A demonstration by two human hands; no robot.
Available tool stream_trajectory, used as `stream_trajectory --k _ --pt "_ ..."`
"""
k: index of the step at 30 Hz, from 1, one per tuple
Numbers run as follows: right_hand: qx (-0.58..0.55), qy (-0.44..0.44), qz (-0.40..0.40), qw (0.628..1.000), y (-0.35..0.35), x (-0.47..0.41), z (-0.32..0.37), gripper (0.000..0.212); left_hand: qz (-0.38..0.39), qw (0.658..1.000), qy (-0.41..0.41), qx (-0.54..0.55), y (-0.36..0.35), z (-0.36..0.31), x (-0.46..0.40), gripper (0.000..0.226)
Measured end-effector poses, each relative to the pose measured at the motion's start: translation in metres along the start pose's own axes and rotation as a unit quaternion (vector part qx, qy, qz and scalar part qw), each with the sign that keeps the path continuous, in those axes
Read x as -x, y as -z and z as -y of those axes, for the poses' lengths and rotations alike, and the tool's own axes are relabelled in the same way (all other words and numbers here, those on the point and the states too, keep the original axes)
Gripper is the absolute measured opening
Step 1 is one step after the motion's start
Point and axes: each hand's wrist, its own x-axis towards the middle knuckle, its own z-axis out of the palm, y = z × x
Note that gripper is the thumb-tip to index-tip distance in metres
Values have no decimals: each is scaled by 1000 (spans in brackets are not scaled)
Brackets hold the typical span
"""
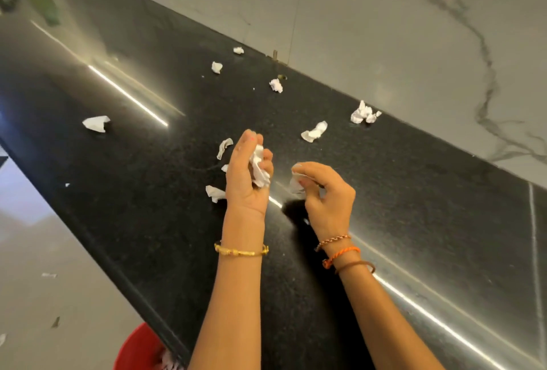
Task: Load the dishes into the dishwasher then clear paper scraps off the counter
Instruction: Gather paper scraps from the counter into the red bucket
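The left hand clutches a wad of paper; the right hand pinches a paper scrap. More scraps lie on the black surface beyond both hands.

White crumpled paper scraps scattered across black counter, mostly toward twelve to two o'clock.
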Motion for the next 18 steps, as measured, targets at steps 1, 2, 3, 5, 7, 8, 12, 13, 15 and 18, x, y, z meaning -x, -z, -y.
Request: stream_trajectory --k 1,2,3,5,7,8,12,13,15,18 --pt "-41 -7 -28 999 0 -4 8 24 -9 1000 3 24 1 1 2 12" --pt "-61 6 -49 997 -1 -8 15 22 -10 998 14 53 2 2 5 11" --pt "-71 29 -60 995 -1 -14 24 19 -1 996 31 85 5 4 7 11" --pt "-73 62 -35 995 -4 -23 39 21 40 990 61 117 8 4 13 18" --pt "-33 98 46 994 -10 -27 49 22 87 988 82 101 11 3 19 31" --pt "18 126 82 988 -15 -26 50 24 101 987 87 95 12 1 21 36" --pt "99 109 112 983 -29 -23 50 45 112 989 77 53 19 -21 19 34" --pt "77 85 127 985 -33 -24 53 45 98 992 70 34 22 -28 15 30" --pt "-3 58 151 987 -41 -29 59 38 66 996 61 22 24 -42 9 24" --pt "-176 -50 85 979 -52 -36 63 25 17 999 44 22 26 -63 -3 22"
